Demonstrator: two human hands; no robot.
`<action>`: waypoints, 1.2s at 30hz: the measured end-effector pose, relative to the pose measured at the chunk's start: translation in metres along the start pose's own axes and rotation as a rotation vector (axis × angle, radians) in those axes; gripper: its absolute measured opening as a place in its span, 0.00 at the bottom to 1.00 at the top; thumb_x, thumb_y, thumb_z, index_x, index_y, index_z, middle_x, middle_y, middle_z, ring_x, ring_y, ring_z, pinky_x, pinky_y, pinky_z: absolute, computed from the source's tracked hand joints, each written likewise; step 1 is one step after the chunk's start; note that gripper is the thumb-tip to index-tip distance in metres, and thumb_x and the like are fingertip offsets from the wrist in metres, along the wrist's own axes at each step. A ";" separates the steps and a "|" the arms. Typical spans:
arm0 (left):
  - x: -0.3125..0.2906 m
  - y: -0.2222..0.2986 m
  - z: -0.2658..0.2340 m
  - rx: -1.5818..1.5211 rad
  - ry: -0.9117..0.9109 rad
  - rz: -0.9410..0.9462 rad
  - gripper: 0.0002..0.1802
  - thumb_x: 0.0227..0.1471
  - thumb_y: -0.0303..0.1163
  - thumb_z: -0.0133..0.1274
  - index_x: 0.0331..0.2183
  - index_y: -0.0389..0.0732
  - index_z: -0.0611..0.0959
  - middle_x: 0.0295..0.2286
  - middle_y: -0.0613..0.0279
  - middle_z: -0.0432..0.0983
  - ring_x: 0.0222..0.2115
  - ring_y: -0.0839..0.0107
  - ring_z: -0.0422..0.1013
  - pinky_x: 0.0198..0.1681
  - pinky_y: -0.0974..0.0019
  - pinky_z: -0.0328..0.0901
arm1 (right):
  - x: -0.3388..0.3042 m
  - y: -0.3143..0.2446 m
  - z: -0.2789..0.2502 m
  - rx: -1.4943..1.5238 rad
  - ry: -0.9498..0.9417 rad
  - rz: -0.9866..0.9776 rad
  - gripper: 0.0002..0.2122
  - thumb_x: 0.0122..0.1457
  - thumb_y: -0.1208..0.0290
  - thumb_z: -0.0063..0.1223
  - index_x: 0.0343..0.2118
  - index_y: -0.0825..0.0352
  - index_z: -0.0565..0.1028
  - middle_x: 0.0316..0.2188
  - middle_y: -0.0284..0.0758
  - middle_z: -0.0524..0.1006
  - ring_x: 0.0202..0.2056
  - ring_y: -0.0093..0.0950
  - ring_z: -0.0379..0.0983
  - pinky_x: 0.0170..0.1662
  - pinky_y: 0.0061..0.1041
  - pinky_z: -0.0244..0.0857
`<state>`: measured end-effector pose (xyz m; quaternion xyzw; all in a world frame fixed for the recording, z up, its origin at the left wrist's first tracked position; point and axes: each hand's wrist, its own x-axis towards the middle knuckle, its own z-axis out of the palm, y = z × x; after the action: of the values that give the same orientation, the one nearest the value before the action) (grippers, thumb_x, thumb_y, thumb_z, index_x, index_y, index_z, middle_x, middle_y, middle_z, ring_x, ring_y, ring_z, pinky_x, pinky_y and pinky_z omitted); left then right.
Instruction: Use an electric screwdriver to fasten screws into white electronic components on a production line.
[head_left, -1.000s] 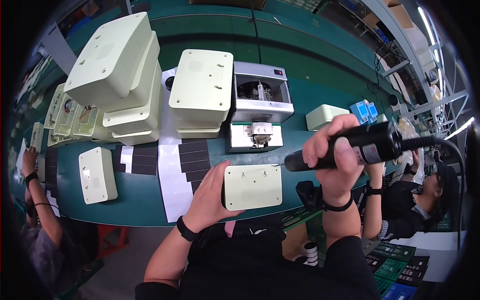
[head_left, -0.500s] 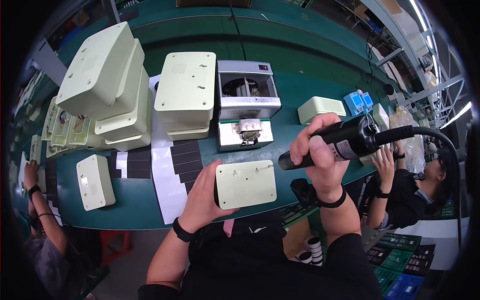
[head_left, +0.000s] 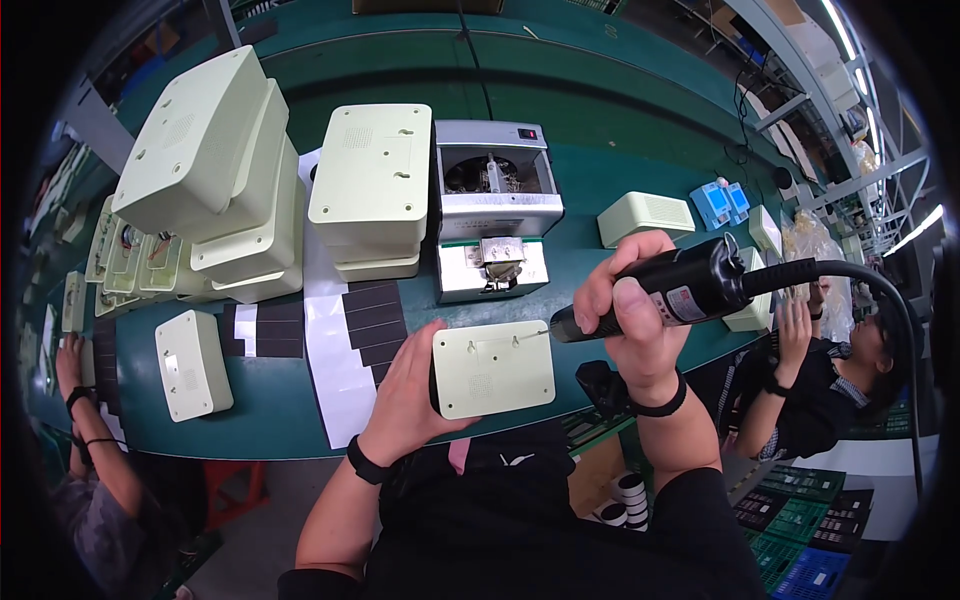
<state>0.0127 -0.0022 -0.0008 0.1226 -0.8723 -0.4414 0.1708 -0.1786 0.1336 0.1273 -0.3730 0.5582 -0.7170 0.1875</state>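
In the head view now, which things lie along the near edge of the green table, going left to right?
Lone pale-green plastic housing → black rectangular pads → left hand → held pale-green cover → black electric screwdriver in right hand.

head-worn fisheye, looking down, near workbench (head_left: 620, 130)

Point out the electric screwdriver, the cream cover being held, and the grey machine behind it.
electric screwdriver (head_left: 690, 285), head view, on its black body.
cream cover (head_left: 495, 368), head view, middle of its flat face.
grey machine (head_left: 495, 212), head view, on its front panel.
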 end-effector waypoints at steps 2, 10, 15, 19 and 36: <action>0.001 0.000 -0.001 0.000 -0.006 0.000 0.60 0.29 0.39 0.76 0.60 0.36 0.59 0.54 0.46 0.66 0.55 0.46 0.64 0.58 0.52 0.61 | -0.003 0.010 -0.001 -0.002 0.009 0.004 0.14 0.58 0.67 0.56 0.39 0.67 0.64 0.21 0.35 0.69 0.19 0.25 0.65 0.24 0.25 0.64; 0.000 -0.001 0.000 0.018 -0.033 -0.019 0.61 0.29 0.40 0.75 0.61 0.35 0.59 0.54 0.45 0.65 0.55 0.46 0.64 0.58 0.52 0.61 | -0.011 0.036 -0.008 0.068 0.022 -0.004 0.13 0.58 0.68 0.54 0.38 0.67 0.63 0.21 0.35 0.68 0.19 0.24 0.65 0.24 0.25 0.63; 0.003 0.000 -0.002 0.018 -0.031 -0.011 0.60 0.29 0.40 0.75 0.60 0.35 0.59 0.53 0.45 0.65 0.55 0.46 0.64 0.58 0.52 0.62 | -0.009 0.038 -0.009 0.073 0.008 0.002 0.12 0.58 0.69 0.53 0.38 0.66 0.62 0.20 0.35 0.68 0.19 0.24 0.64 0.24 0.25 0.63; 0.002 0.003 -0.002 0.037 -0.028 -0.020 0.59 0.29 0.40 0.75 0.60 0.34 0.60 0.53 0.45 0.65 0.54 0.46 0.65 0.58 0.52 0.61 | -0.007 0.035 -0.008 0.040 0.009 0.030 0.12 0.58 0.69 0.53 0.38 0.66 0.63 0.20 0.36 0.68 0.19 0.25 0.65 0.24 0.25 0.63; 0.006 0.001 0.011 0.059 0.012 0.003 0.59 0.31 0.45 0.73 0.60 0.34 0.60 0.54 0.44 0.66 0.54 0.47 0.66 0.64 0.48 0.55 | 0.054 0.010 0.032 0.022 -0.050 -0.062 0.13 0.60 0.65 0.52 0.39 0.67 0.64 0.21 0.36 0.69 0.19 0.26 0.66 0.24 0.28 0.64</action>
<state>0.0023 0.0042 -0.0045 0.1289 -0.8841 -0.4144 0.1732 -0.1916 0.0727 0.1383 -0.4060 0.5334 -0.7191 0.1832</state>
